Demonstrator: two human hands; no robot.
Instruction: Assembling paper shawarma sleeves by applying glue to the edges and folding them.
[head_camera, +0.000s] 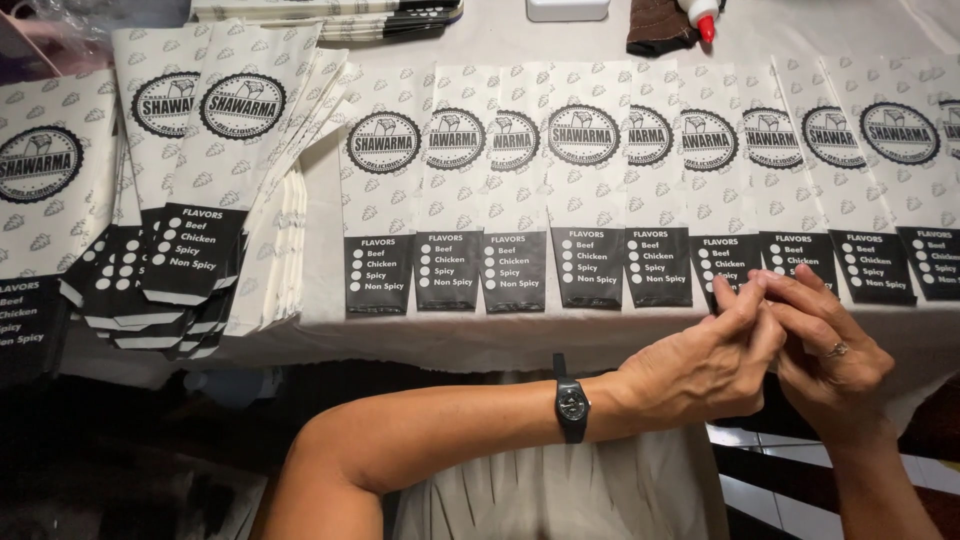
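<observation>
White-clothed table, overlapping paper sleeves

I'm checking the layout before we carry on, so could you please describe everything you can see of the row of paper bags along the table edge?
The row of paper bags lies flat, side by side and overlapping, on the white table. Each is white paper with a faint grey pattern, a round black emblem and a black checklist panel at the near end. The left hand and right hand meet at the near ends on the right.

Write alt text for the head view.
Two bare hands, left hand and right hand, meet fingertip to fingertip at the near edge of a white table. A row of overlapping printed paper sleeves spans it, with a fanned stack at left.
</observation>
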